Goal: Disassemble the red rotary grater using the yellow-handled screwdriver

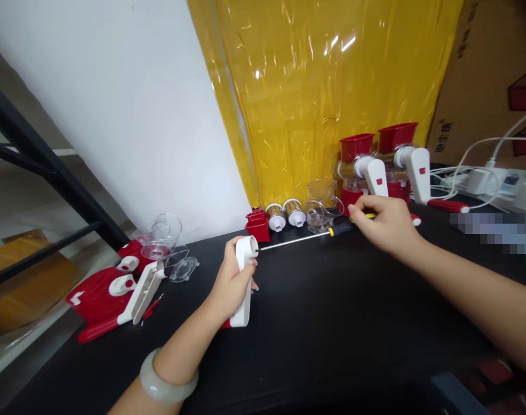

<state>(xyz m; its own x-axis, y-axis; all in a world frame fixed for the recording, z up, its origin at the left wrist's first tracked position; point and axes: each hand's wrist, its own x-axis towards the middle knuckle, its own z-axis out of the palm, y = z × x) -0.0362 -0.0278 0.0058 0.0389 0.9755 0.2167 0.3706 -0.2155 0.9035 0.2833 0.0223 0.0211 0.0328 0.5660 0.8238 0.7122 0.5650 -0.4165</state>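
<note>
My left hand is wrapped round a white crank handle, which stands roughly upright above the black table, its hollow round end at the top and a bit of red at its bottom. My right hand grips the dark and yellow handle of a long screwdriver. The thin shaft points left, and its tip meets the round end of the crank handle; whether a screw sits there is too small to tell.
Behind are red cups, grater drums, clear plastic parts and two red-and-white grinders. At the left lie a red base and another white crank. White cables and power strips lie at the right.
</note>
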